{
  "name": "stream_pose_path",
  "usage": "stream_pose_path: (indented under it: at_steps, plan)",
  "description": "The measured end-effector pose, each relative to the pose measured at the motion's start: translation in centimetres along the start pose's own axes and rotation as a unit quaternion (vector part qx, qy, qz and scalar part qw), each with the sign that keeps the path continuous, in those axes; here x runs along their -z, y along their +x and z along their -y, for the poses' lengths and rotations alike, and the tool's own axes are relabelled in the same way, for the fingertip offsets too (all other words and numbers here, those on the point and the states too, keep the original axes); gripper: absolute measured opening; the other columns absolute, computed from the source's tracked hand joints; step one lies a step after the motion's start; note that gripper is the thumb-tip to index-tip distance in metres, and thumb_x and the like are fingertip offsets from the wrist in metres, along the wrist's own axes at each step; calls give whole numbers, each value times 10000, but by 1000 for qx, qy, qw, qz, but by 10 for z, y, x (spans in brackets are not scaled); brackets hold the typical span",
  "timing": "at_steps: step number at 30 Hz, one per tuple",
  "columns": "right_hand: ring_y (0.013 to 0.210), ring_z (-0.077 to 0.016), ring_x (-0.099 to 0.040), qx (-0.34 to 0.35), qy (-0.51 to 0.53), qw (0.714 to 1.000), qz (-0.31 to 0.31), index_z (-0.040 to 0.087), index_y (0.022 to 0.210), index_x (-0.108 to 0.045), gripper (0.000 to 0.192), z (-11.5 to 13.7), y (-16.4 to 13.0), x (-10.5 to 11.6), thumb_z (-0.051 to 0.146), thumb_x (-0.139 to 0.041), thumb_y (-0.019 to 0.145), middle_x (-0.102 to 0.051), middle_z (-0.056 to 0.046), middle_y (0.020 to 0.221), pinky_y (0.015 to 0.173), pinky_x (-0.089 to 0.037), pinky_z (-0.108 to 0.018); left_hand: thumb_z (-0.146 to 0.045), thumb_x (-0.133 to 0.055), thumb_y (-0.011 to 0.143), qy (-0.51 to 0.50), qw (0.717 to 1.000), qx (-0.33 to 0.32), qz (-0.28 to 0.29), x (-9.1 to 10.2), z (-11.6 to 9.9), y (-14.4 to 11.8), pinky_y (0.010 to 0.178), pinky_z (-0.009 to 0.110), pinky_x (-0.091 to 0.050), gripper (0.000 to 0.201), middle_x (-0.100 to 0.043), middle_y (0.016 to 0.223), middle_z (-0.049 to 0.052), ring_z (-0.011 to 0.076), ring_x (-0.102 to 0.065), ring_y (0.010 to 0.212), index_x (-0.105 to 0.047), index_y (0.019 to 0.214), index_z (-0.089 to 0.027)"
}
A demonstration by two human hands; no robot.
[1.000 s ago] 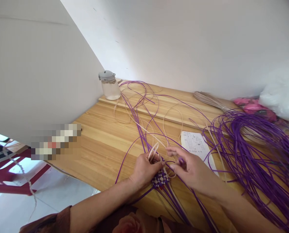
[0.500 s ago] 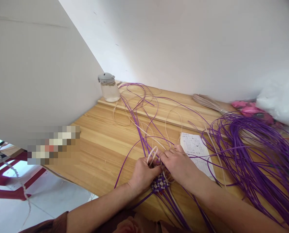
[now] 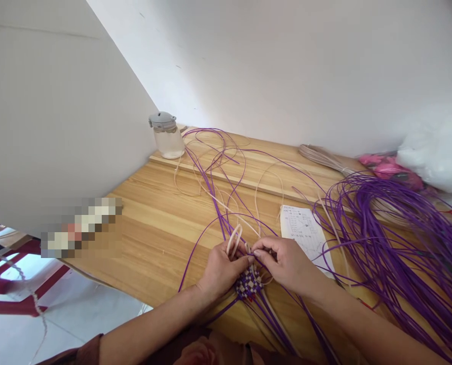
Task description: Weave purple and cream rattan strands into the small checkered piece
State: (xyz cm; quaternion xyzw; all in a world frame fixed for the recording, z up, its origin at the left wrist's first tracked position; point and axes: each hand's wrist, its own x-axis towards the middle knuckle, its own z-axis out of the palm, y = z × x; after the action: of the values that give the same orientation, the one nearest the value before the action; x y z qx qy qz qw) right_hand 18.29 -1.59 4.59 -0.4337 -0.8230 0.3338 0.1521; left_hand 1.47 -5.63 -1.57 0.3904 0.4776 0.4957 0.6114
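A small checked piece of weaving (image 3: 249,283) in purple and cream lies low in the middle, its loose strands running out on all sides. My left hand (image 3: 222,266) is closed on the upper left edge of this weaving, thumb on top. A cream strip (image 3: 234,238) makes a standing loop beside the left fingers. Across from it, my right hand (image 3: 281,258) pinches a purple strip at the weaving's top edge, thumb against forefinger. The fingertips of both hands nearly meet, and the strip ends between them are partly hidden. A bit of red shows at the weaving's lower edge.
A large bundle of purple strips (image 3: 397,243) covers the right side. Handwritten paper (image 3: 304,233) lies beside my right hand. A lidded jar (image 3: 167,137) stands at the back left. A coil of pale strips (image 3: 325,158) and pink and white bags (image 3: 423,162) sit along the wall.
My right hand has turned and drawn back slightly, its fingers now pinching at the top edge, leaving more of the weaving showing. The left hand keeps its hold.
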Motion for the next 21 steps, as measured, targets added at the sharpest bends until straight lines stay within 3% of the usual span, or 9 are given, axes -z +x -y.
stream_pose_path:
  at_steps: [3,10,13,21]
  plan:
    - [759,-139,-615,-36,38,999,11,225,903,-697,203,-3,1,-1,251,-497,925,-700,21,822,700,-433,-254,-283,-761,699,-4,1000,23,-3,0,-1,-2,561,198,-370,223,-579,650,-11,93,-480,592,-619,765,-125]
    - [814,-160,-624,-42,102,993,37,197,901,-696,219,-8,0,-2,258,-486,918,-705,-6,867,762,-451,-273,-378,-803,672,-31,997,68,-7,1,3,2,523,205,-338,328,-579,627,5,94,-481,555,-622,739,-114]
    - [769,-152,-616,-52,118,991,33,193,964,-640,195,-11,-3,-7,252,-457,934,-686,-5,827,715,-456,-262,-379,-813,658,-36,997,74,-9,1,2,4,506,202,-324,339,-564,607,-2,88,-466,536,-603,711,-119]
    - [946,-167,-575,55,-20,998,39,218,1073,-563,247,-15,-19,5,102,-515,860,-633,-26,1018,829,-423,-286,-377,-754,713,7,998,56,9,-1,1,3,487,194,-293,305,-507,580,-28,74,-413,521,-578,677,-129]
